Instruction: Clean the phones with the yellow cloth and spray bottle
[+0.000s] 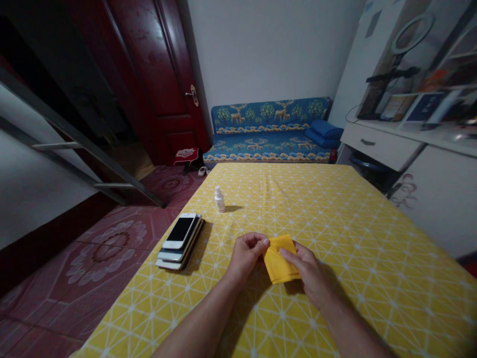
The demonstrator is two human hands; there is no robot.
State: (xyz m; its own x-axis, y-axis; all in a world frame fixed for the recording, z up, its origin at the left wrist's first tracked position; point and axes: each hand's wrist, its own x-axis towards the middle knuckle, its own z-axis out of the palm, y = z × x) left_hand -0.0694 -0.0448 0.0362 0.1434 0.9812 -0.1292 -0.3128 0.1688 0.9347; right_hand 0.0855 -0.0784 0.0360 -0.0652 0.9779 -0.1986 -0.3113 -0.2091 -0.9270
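A folded yellow cloth is held between my two hands, just above the patterned tablecloth. My left hand pinches its upper left corner between thumb and fingertips. On the other side, my right hand grips the right edge, thumb on top and the fingers hidden underneath. Left of my hands lies a stack of several phones, the top one white with a dark screen. Behind the stack a small white bottle stands upright.
The table has a yellow cover with white lines. Beyond it is a blue patterned sofa with folded blue bedding. A metal ladder leans at the left, near a red door. White cabinets flank the right side.
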